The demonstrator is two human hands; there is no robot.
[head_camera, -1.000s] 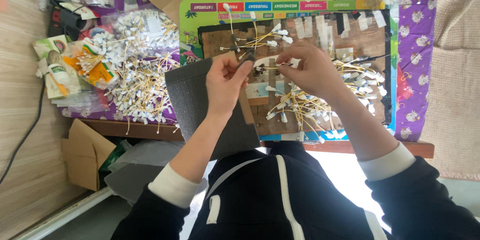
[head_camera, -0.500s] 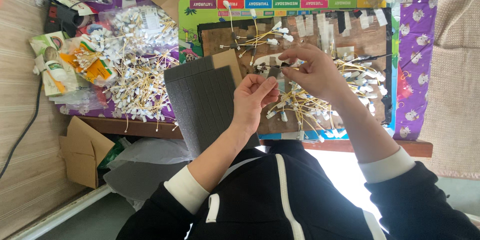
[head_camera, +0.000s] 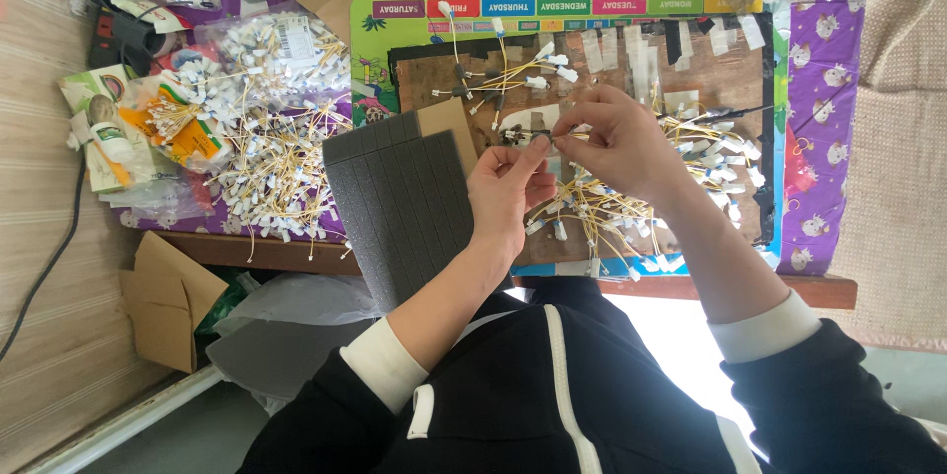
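Head-camera view looks straight down at a person in a dark top with white cuffs, working at a cluttered table [head_camera: 691,289]. Both hands meet over a brown work board [head_camera: 710,89] that lies on a colourful mat [head_camera: 395,50]. The right hand [head_camera: 617,144] is closed, thumb and forefinger pinched on a small dark piece attached to a thin yellow wire [head_camera: 538,137]. The left hand [head_camera: 508,193] reaches up to the same spot, its fingertips pinched on the other end of that piece, so the two hands touch through it.

Half a second ago the left hand sat lower and further left, beside the tan card; a second ago it was spread over the grey foam sheet. It has since moved right and up to join the right hand, which has barely shifted.

A ridged grey foam sheet [head_camera: 395,208] lies just left of the left hand, with a tan card [head_camera: 446,124] on its upper right corner. More yellow wires with white ends [head_camera: 612,213] lie heaped on the board under the hands. A larger heap of white-tipped wires [head_camera: 271,144] sits to the left, well apart from the hands, with a small bottle [head_camera: 104,134] beyond it. An open cardboard box [head_camera: 168,301] stands on the floor below.
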